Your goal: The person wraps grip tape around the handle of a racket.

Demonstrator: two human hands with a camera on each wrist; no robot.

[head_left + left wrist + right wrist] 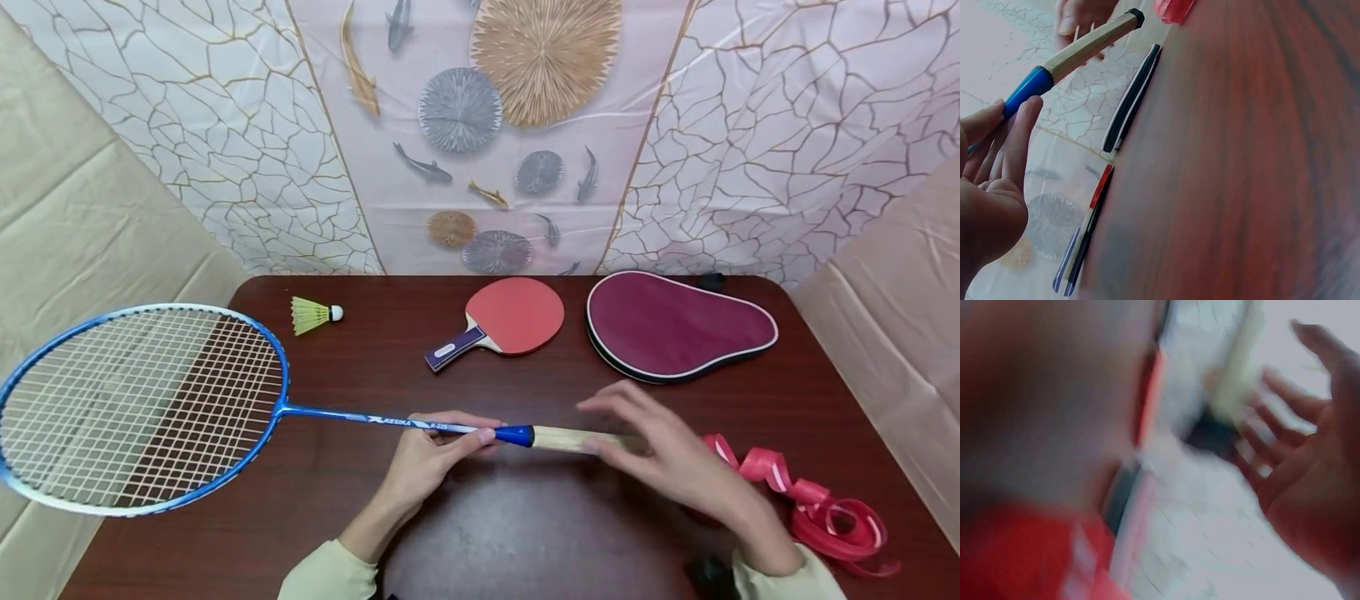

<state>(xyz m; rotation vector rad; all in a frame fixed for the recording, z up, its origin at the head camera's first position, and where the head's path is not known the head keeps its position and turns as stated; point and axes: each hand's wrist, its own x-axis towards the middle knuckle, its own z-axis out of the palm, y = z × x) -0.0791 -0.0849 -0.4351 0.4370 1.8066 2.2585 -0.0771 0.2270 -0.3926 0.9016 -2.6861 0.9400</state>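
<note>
A blue and white badminton racket (322,411) is held level above the table, its strung head to the left. My left hand (427,467) pinches it between thumb and fingers, where the shaft meets the blue cone (1027,90). Right of the cone, the handle (1088,47) shows bare pale wood with a black end cap (1137,17). Around the far part of that handle, my right hand (671,454) hovers with its fingers spread; the right wrist view is blurred, and whether the hand (1310,475) touches the wood I cannot tell. Curled red grip tape (832,517) lies beside the right forearm.
Along the back of the dark wooden table (330,517) lie a yellow shuttlecock (311,315), a red table tennis bat (516,317) and a maroon bat case (675,325). A small black object (710,577) sits near the right sleeve. Patterned cloth hangs behind the table.
</note>
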